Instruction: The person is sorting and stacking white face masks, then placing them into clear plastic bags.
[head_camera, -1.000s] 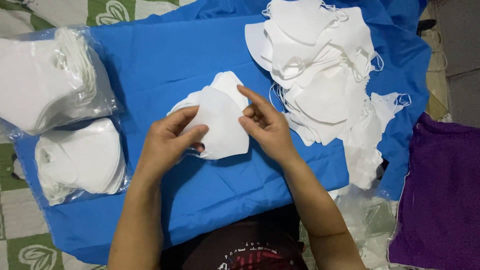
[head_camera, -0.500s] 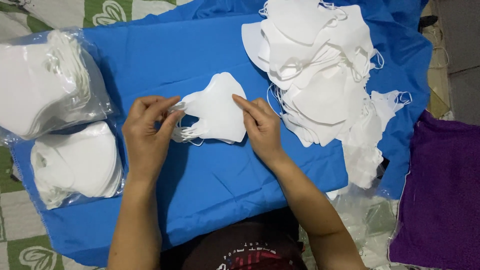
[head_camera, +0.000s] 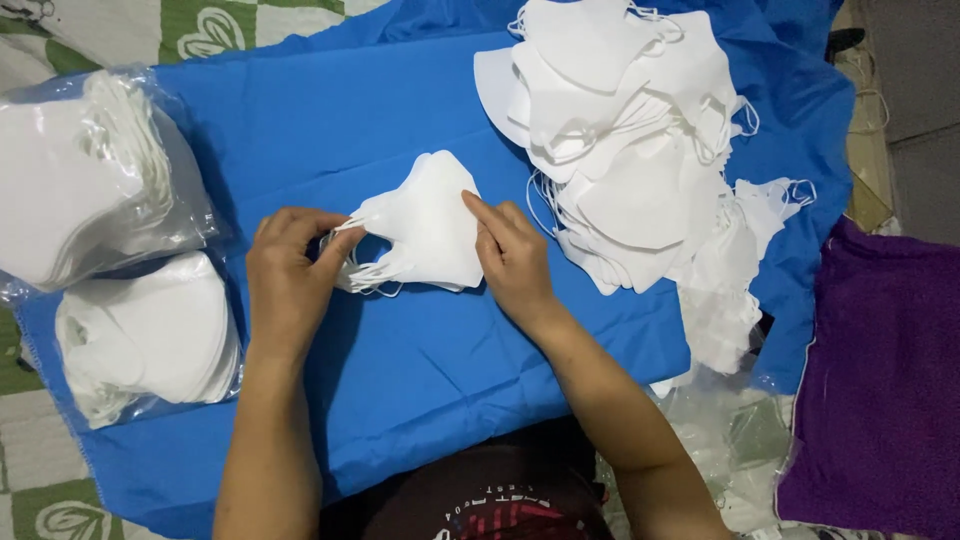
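Closest to the camera, a dark shirt with a red and white print (head_camera: 490, 505) fills the bottom edge, and both bare forearms run up from it onto a blue cloth (head_camera: 440, 370) spread across the work surface. The left hand (head_camera: 290, 285) sits at the left end of a white folded face mask (head_camera: 425, 235), thumb and fingertips pinched together on its ear loops and edge. The right hand (head_camera: 510, 260) lies along the mask's right side, fingers nearly straight and close together, the index finger pressing flat on the fabric rather than gripping it. The mask itself lies flat on the blue cloth, right between the two hands, in the middle of the scene.

Off to the left, a clear plastic bag of stacked white masks (head_camera: 150, 335) rests on the cloth's edge, and just beyond it a second, fuller clear bag of masks (head_camera: 90, 185) lies tilted. To the right, crumpled clear plastic wrapping (head_camera: 735, 440) sits beside a purple towel (head_camera: 880, 390).

Farther up, a loose pile of white masks (head_camera: 630, 140) sprawls over the cloth's upper right, ear loops tangled, spilling down toward the wrapping. Beyond the cloth, at top left, a green and white patterned mat (head_camera: 200, 25) shows.
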